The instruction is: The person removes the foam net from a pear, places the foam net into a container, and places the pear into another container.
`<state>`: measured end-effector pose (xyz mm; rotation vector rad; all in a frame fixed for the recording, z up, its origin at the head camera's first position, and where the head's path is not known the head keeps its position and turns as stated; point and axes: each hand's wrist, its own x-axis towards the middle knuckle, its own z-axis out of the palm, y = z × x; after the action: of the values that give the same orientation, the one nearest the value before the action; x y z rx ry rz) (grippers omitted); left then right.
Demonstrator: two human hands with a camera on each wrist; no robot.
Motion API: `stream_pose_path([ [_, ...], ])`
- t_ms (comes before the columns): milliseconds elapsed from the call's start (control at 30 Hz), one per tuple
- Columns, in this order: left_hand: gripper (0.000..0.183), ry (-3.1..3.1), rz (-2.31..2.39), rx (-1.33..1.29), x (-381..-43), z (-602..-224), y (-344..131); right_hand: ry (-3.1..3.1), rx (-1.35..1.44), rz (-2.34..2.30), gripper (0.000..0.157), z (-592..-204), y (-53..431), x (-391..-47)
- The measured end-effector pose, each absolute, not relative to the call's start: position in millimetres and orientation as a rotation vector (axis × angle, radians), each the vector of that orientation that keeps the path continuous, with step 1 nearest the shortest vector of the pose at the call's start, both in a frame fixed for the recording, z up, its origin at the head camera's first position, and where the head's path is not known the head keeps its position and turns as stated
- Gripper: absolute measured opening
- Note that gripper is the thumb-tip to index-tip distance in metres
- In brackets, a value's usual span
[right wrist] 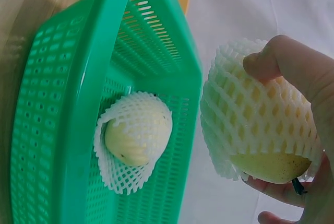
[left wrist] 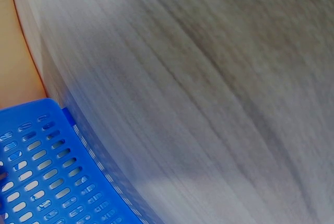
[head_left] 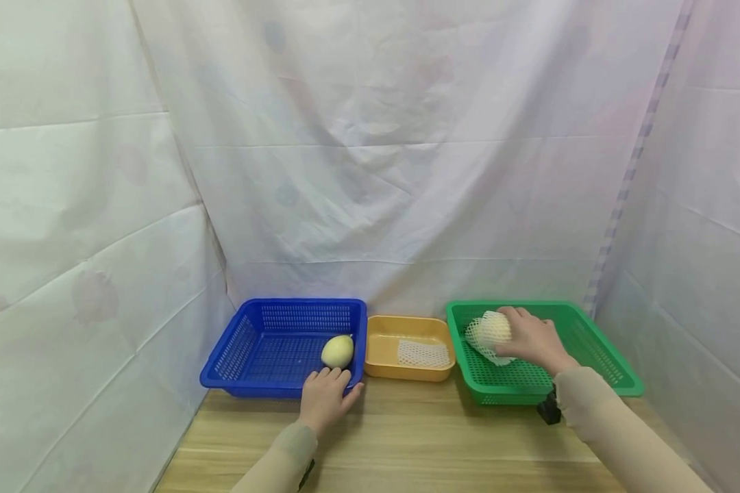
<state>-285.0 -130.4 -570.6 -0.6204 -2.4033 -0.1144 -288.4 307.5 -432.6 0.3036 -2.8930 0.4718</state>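
My right hand [head_left: 533, 340] grips a yellow-green pear in a white foam net [right wrist: 263, 117], its dark stem showing at the bare end. In the right wrist view, thumb and fingers lie around the netted fruit, above the green basket [right wrist: 78, 130]. A second pear in a foam net [right wrist: 136, 135] lies inside that basket. My left hand [head_left: 325, 397] is at the front rim of the blue basket [head_left: 253, 392], fingers relaxed over it. Just beyond those fingertips sits a bare pear [head_left: 338, 351] in the basket's right part. The left wrist view shows mostly tabletop.
Between the two baskets stands a shallow orange tray [head_left: 379, 372] with a flattened white foam net [head_left: 423, 354] in it. All three containers stand on the wood-grain table [head_left: 407, 438]. Pale cloth curtains [head_left: 370, 171] hang behind and at both sides.
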Motion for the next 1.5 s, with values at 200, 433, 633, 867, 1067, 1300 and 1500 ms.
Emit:
stream_pose_path([
  [200, 0.037, -2.396, -0.112, -0.623, -285.0, -571.2, -130.6, -2.892, 0.322, 0.464, 0.076, -431.9, 300.7, -289.5],
  [433, 0.038, -2.393, -0.106, -0.622, -286.2, -572.4, -131.2, -2.892, 0.341, 0.482, 0.074, -435.3, 294.6, -290.7],
  [633, 0.037, -2.399, -0.107, -0.621, -286.4, -571.6, -130.6, -2.889, 0.346, 0.482, 0.075, -436.2, 291.4, -290.0],
  [867, 0.037, -2.398, -0.122, -0.621, -286.3, -571.7, -130.5, -2.887, 0.355, 0.484, 0.075, -436.0, 285.8, -290.3],
  [1067, 0.037, -2.38, -0.121, -0.629, -286.5, -572.7, -130.7, -2.883, 0.363, 0.481, 0.075, -440.5, 281.5, -291.5],
  [1300, 0.037, -2.357, -0.125, -0.631, -287.1, -573.9, -131.0, -2.881, 0.36, 0.487, 0.077, -440.5, 275.2, -291.8],
  [1500, 0.037, -2.354, -0.142, -0.631, -286.9, -573.6, -130.7, -2.887, 0.363, 0.48, 0.076, -442.5, 269.9, -291.3],
])
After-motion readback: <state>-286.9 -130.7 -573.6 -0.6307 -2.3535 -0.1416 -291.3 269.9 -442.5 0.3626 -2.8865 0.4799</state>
